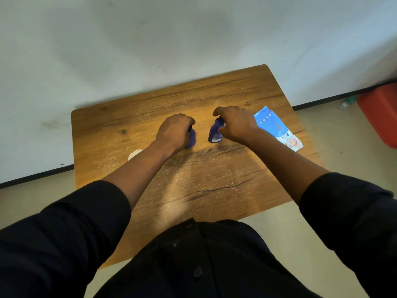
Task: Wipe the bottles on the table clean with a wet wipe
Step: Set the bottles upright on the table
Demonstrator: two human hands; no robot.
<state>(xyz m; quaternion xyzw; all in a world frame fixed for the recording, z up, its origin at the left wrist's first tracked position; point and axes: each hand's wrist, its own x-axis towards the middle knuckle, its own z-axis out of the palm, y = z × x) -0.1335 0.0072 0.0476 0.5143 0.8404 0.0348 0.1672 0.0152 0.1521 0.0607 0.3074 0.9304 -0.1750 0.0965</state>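
We see two small dark-blue bottles standing side by side, a little apart, at the middle of the wooden worktop (214,186). The left bottle (191,137) is mostly hidden behind the left hand (175,131), whose fingers curl around its upper part. The right bottle (216,131) leans slightly and shows a pale label near its base; the right hand (235,123) grips its top from the right, fingers bent over the cap. Both bottles rest on the worktop surface.

Just right of the right hand lies a light-blue pack of wet wipes (279,129), flat, near the right edge of the worktop. On the left, partly covered by the left forearm, we see a small white crumpled wipe (134,154). The worktop carries a scatter of fine pale dust.

Far right on the floor stands a red container (380,112), against the white wall (150,39).
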